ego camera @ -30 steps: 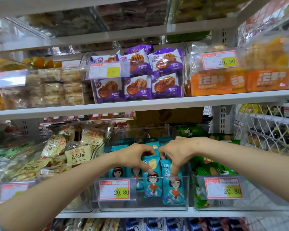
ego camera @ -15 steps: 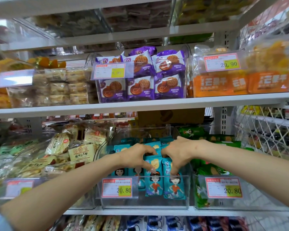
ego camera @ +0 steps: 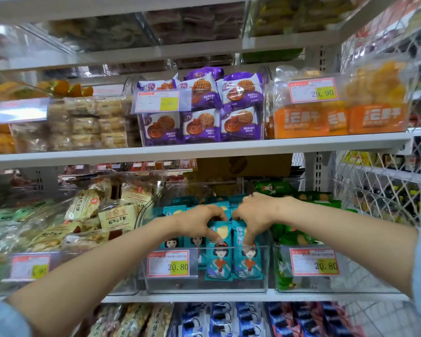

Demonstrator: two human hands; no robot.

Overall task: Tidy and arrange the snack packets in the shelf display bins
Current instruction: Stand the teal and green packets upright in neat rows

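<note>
Head view: the left hand point(ego camera: 199, 222) and right hand point(ego camera: 255, 212) are working close together, nearly touching, each curling its fingers over the top of one of the teal packets point(ego camera: 218, 261) at the front of the clear bin point(ego camera: 204, 284). Those two are standing upright and facing out. The rows behind are looking looser, so this bin is seeming only partly done, and the cream packets point(ego camera: 116, 216) in the bin to the left are lying jumbled. The upper shelf point(ego camera: 204, 149) is capping lift room, while the green packets point(ego camera: 299, 239) are crowding just beside on the right
</note>
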